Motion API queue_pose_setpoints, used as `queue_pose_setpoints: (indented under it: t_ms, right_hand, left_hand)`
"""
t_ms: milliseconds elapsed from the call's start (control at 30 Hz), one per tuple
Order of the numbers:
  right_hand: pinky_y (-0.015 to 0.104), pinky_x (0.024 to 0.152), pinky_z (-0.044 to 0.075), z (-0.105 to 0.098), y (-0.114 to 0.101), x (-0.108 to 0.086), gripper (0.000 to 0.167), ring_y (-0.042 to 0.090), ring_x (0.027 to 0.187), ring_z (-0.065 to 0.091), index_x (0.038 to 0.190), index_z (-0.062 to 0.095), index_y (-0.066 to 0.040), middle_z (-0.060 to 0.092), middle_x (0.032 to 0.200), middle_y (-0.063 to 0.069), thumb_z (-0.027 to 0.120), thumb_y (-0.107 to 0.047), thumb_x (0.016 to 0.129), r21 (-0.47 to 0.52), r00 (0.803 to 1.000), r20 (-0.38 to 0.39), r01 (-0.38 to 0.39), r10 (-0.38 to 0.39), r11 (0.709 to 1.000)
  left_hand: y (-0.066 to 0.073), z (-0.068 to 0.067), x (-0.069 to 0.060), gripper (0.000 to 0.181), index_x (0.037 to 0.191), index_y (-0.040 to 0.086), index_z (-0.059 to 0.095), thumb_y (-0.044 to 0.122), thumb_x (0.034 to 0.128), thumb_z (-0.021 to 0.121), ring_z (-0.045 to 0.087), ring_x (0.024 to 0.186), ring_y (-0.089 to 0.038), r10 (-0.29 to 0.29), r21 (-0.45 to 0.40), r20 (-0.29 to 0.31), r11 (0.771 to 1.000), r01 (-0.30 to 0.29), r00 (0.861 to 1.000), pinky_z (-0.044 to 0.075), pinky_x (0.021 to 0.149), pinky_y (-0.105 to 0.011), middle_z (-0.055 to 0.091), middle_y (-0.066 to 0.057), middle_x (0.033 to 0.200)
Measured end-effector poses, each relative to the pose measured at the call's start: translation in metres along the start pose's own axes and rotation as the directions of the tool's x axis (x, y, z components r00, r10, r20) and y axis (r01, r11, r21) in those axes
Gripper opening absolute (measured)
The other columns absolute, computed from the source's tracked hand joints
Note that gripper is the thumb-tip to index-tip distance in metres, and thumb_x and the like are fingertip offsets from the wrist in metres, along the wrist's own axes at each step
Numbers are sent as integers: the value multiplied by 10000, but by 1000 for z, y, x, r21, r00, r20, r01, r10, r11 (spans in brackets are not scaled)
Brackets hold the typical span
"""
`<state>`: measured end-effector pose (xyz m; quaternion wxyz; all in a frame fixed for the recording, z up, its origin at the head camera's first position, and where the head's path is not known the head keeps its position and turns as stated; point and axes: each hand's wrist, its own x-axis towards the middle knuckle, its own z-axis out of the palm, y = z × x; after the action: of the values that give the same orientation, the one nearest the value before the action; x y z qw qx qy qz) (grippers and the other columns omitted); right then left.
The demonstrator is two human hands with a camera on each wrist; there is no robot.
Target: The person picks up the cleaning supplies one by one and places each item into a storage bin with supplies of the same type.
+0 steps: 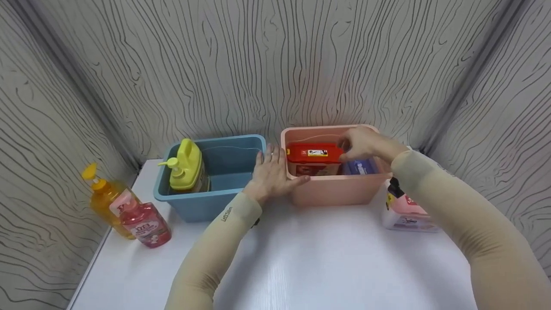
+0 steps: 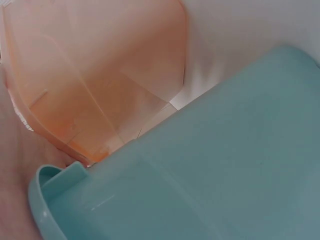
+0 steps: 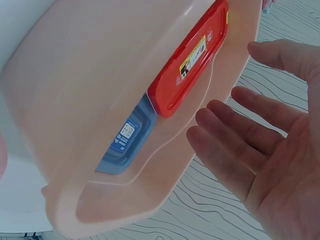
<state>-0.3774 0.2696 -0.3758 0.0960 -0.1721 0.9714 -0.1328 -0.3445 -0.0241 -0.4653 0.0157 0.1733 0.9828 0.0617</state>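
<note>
Beige sleeve leads to the right hand: fingers loosely parted, holding nothing, over the pink bin. Left hand is flat, fingers straight toward 12 o'clock, thumb toward 3, at the gap between pink bin and blue bin. I see the red-lidded tub inside the pink bin, lid up, long axis 9-to-3 o'clock. Blue pack sits beside it, toward 4; right hand partly blocks my view there. Pink-lidded tub, outside at 4, is half behind the sleeve. Yellow jug in blue bin, spout toward 9. Orange pump bottle and red bottle stand outside, toward 8.
</note>
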Motion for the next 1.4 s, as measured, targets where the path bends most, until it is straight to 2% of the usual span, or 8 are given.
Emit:
queue_pose_setpoints:
  t_ms: [267,667,900,1100,1300,1400]
  right_hand:
    - [549,995,672,4,7,-12,437,290,1072,748,1309,783,-62,820,1187,137,845,-316,959,-52,997,2,71,-71,996]
    - [545,970,666,12,21,-33,374,263,1026,729,1241,813,-92,821,1122,113,851,-311,941,-46,995,-26,91,-93,995]
    - [554,999,658,16,33,-50,434,275,1085,716,1296,798,-93,806,1179,100,871,-319,933,13,998,-27,62,-61,998]
    - [580,971,657,17,45,-67,433,339,1107,747,1281,803,-62,828,1200,120,871,-309,932,30,993,-75,92,-90,995]
    - [601,1002,649,18,52,-86,447,357,1200,719,1329,773,-99,804,1291,126,856,-332,957,61,993,-103,58,-52,996]
    - [540,959,647,15,57,-96,457,324,1186,715,1342,774,-116,803,1286,119,866,-346,958,50,993,-117,39,-33,998]
  left_hand:
    - [-2,-1,-2,1291,1804,45,116,973,937,347,48,1795,-416,4,-31,-3,1000,-4,1000,76,1450,-656,178,-174,1897]
    - [-2,0,-1,1287,1809,65,81,977,939,340,16,1798,-399,-2,-29,14,1000,2,1000,52,1455,-635,147,-156,1906]
    - [-1,0,-4,1297,1815,85,57,988,928,342,10,1801,-381,2,-52,7,999,-2,1000,35,1460,-608,117,-131,1914]
    - [-1,-1,-5,1287,1817,89,51,972,935,365,58,1799,-390,-2,-63,-1,998,2,1000,57,1461,-606,112,-130,1916]
    - [-2,-1,-2,1287,1809,51,61,959,949,368,98,1792,-417,7,-53,-4,999,-8,1000,89,1458,-630,129,-171,1909]
    - [-1,-1,-1,1288,1807,45,66,965,951,344,85,1794,-412,12,-37,5,999,-12,1000,88,1460,-623,130,-173,1907]
